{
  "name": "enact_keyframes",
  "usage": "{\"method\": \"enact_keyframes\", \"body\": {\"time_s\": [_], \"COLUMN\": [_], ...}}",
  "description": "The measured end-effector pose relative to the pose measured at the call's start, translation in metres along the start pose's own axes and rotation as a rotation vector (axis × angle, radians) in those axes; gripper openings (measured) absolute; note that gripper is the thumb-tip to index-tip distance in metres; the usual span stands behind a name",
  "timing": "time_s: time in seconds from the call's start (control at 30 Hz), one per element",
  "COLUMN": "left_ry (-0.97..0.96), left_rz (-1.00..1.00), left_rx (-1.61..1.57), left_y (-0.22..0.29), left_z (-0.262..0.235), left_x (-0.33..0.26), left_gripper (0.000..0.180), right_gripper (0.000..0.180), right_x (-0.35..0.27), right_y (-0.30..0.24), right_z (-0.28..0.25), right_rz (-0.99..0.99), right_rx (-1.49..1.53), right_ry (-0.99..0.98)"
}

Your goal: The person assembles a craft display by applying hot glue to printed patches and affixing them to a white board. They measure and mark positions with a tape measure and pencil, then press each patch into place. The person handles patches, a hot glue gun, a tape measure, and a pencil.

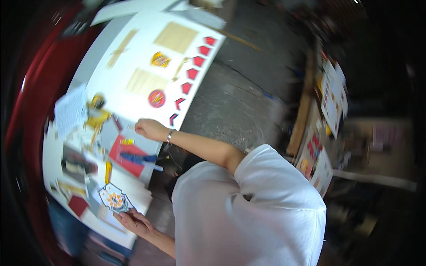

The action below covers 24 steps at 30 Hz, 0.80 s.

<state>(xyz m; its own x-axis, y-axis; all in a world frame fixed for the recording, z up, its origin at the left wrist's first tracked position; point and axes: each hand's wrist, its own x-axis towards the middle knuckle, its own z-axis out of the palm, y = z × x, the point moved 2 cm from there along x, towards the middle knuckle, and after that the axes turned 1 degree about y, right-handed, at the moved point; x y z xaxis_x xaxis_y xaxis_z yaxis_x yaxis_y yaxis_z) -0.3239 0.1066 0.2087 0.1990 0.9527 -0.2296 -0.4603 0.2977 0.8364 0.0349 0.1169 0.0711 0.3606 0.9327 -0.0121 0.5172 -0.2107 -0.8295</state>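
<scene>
Best to hold the shield-shaped paper cutout [114, 198], lying well below the long white sheet [133, 88], flat with the left hand [135, 221] pinching its lower edge, right hand [151, 129] curled at that sheet's near end, contents impossible to tell.

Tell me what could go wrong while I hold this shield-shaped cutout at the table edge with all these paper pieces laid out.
1. The left hand pinches the shield-shaped cutout only by its lower edge, right at the table's rim. It could bend, or slip to the floor.
2. The right hand rests on the white sheet near the row of red chevron pieces. A sweep of that arm might knock them out of line.
</scene>
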Motion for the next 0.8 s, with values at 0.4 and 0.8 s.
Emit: {"method": "enact_keyframes", "body": {"time_s": [0.4, 0.8], "left_ry": [-0.642, -0.938], "left_rz": [-0.329, -0.735], "left_rx": [-0.067, -0.135], "left_y": [-0.055, -0.265], "left_z": [0.196, 0.467], "left_x": [0.039, -0.097], "left_gripper": [0.043, 0.036], "right_gripper": [0.023, 0.03], "right_x": [-0.367, -0.505], "right_y": [0.099, 0.279], "right_z": [-0.177, -0.287], "right_rz": [0.675, 1.045], "right_rx": [0.327, 0.174], "right_ry": [0.948, 0.867]}}
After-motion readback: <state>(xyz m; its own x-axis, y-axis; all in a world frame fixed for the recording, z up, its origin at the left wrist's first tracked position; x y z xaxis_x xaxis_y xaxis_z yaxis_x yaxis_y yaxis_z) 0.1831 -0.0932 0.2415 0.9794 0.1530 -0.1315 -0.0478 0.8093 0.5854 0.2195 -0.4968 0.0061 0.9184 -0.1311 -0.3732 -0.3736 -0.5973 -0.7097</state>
